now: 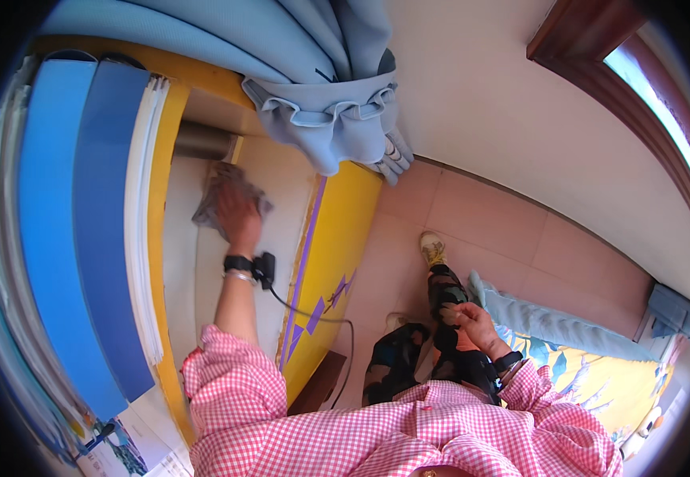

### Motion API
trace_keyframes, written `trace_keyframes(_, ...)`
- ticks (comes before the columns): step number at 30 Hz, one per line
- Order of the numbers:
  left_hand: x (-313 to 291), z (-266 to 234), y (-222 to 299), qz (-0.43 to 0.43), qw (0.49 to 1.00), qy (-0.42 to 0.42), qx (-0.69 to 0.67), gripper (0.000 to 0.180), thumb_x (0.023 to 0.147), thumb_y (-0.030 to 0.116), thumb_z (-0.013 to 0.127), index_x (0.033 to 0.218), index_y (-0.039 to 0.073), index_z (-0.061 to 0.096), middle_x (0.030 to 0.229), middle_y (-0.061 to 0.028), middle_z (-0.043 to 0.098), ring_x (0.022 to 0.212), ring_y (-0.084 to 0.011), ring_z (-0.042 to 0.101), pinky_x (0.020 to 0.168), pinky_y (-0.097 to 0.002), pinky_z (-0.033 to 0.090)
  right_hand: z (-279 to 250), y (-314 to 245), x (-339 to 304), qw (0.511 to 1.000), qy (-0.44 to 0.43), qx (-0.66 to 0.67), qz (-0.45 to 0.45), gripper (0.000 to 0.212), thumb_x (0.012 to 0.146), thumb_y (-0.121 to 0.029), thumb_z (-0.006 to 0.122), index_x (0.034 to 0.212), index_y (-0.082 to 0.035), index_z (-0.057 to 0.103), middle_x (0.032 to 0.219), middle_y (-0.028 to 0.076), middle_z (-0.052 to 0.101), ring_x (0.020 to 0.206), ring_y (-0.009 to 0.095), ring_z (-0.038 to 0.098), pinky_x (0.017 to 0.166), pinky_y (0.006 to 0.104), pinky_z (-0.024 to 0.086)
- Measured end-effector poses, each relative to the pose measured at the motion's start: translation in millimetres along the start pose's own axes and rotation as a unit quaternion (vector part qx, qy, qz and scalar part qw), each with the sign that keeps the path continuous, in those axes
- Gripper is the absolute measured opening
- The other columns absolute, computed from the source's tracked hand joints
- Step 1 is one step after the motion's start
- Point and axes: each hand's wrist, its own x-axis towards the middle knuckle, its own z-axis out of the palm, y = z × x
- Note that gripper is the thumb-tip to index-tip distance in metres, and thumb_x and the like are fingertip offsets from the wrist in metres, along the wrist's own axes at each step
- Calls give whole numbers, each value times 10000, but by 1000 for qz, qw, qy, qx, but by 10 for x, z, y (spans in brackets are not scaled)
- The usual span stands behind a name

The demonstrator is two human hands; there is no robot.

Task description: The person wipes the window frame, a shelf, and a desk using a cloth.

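Note:
My left hand [238, 213] reaches into a pale-lined compartment of a yellow cabinet [349, 230]. Its fingers are blurred and press on a crumpled grey-brown cloth [211, 203], which lies against the light inner surface. A black band with a small black device and a cable is on that wrist. My right hand [472, 322] hovers by my knee, over camouflage trousers [392, 358]. Its fingers are curled together, and no object shows in them. A dark band is round the right wrist.
Blue binders [58, 199] and papers stand left of the compartment. A tied-back light blue curtain [321, 111] hangs over its far end. A dark cylinder [204, 141] lies at the far end inside. To the right are a patterned yellow fabric cover [599, 366] and a red-brown window frame [591, 56].

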Motion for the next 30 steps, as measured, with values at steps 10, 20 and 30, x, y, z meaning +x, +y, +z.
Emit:
trace_keyframes(10, 0, -498, 1076, 93, 991, -17, -99, 601, 886, 341, 472, 1368, 22, 308, 1431, -165, 297, 1299, -402, 267, 1050, -498, 214, -23, -244, -7, 999, -31, -24, 10, 208, 862, -77, 556, 1061, -20, 579, 862, 46, 609, 788, 124, 565, 720, 265, 473)
trace_keyframes(20, -486, -650, 917, 24, 995, -10, -99, 646, 888, 423, 434, 1387, 35, 301, 1441, -170, 296, 1332, -357, 245, 1080, -512, 172, 171, -495, -58, 993, -45, -101, -33, 245, 860, -102, 554, 1086, -13, 581, 836, 30, 595, 721, 118, 544, 626, 254, 456)
trace_keyframes(30, -2199, -816, -54, -178, 969, -144, -95, 693, 906, 433, 390, 1438, 47, 170, 1495, -198, 143, 1382, -359, 107, 1114, -473, 63, 481, -671, -239, 986, -88, -139, -34, 253, 872, -150, 554, 1097, -39, 581, 832, 28, 585, 728, 116, 549, 615, 251, 466)
